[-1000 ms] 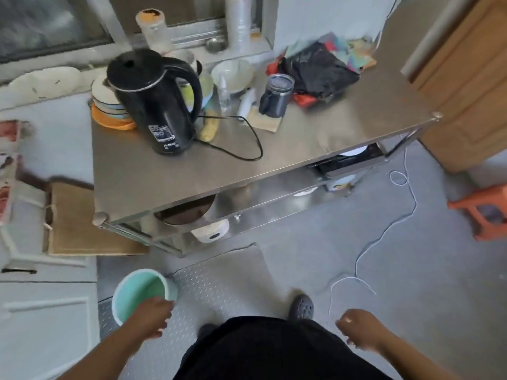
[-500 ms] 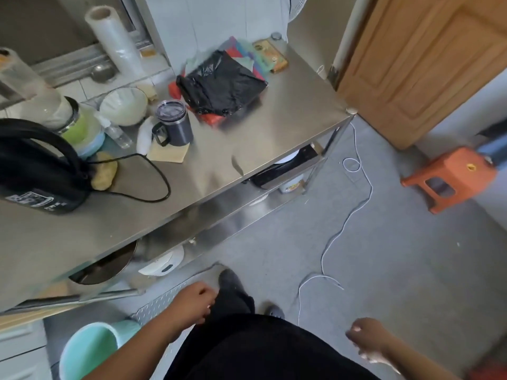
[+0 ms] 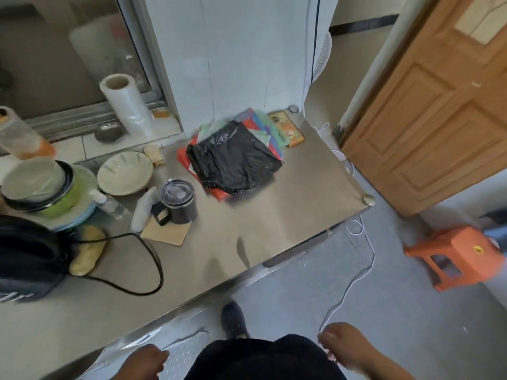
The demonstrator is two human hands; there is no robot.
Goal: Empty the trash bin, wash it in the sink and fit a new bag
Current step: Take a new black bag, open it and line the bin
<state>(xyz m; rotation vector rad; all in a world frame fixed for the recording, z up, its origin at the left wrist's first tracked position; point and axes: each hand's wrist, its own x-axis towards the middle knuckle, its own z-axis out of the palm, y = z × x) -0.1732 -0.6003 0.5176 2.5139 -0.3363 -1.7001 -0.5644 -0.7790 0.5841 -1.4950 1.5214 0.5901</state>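
1. L hand (image 3: 142,362) low at bottom edge, fingers curled into a loose fist, holding nothing
2. R hand (image 3: 347,348) low at bottom right, fingers curled in, empty; white cable (image 3: 354,281) on floor runs up just beside it, can't tell if touching
3. Trash bin not in view
4. Black bag (image 3: 233,160) lies crumpled on steel table (image 3: 288,215), far side, on top of coloured bags (image 3: 263,124)
5. Lidded dark mug (image 3: 178,201) sits mid-table on a brown card (image 3: 167,233); bowl (image 3: 124,172) behind it, kettle (image 3: 24,259) at left edge w/ black cord looping fwd
6. Orange stool (image 3: 458,256) on floor at right, near wooden door (image 3: 439,119)
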